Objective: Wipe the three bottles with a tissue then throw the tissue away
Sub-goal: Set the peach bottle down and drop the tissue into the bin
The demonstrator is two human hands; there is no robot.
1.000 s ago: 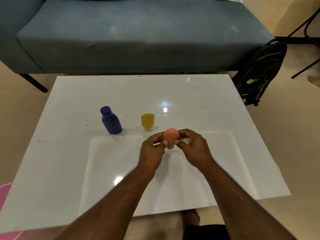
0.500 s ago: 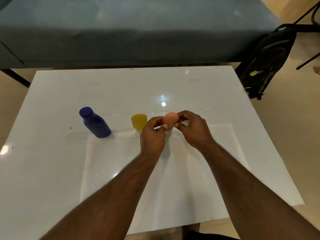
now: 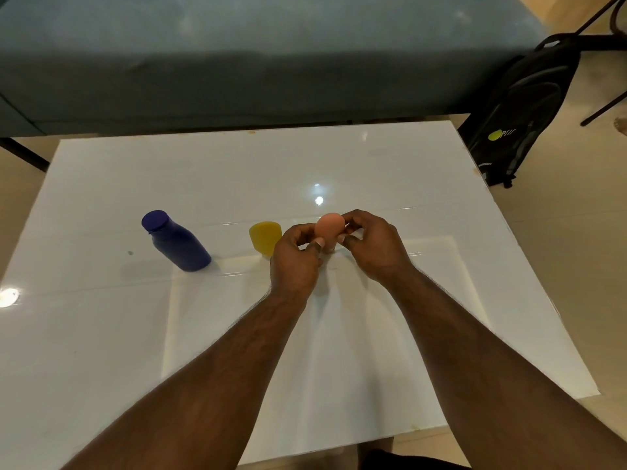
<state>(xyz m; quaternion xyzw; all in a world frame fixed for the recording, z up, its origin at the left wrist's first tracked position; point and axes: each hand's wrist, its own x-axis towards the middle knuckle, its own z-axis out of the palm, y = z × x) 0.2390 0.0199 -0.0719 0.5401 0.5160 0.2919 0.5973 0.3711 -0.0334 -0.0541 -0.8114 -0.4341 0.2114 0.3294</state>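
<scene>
Fingers: both sets are curled round a small peach-pink rounded plastic bottle point(image 3: 328, 228) just right of centre frame; the left hand point(image 3: 296, 257) pinches it from the left, the right hand point(image 3: 372, 245) from the right, thumbs toward the camera.
Tissue: none can be made out; if one is there, it is hidden between the fingers point(image 3: 349, 239) and the bottle, so I cannot tell whether wiping is under way.
Held bottle: upright, its base hidden behind the thumbs, so whether it rests on the glossy white table point(image 3: 339, 351) or is lifted just off it is unclear.
Yellow bottle: a small yellow plastic bottle point(image 3: 265, 238) stands just left of the left hand, partly hidden by it.
Blue bottle: a dark blue plastic bottle with a round cap point(image 3: 174, 241) stands at centre left, well apart from the hands.
Progress: by my reading, the pink bottle is in hand; whether the other two have been wiped cannot be judged from how they stand. Throwing the tissue away is likely still to come.
Beyond: a grey-blue sofa point(image 3: 237, 62) runs along the top of the frame, and a black backpack point(image 3: 519, 113) leans at upper right.
</scene>
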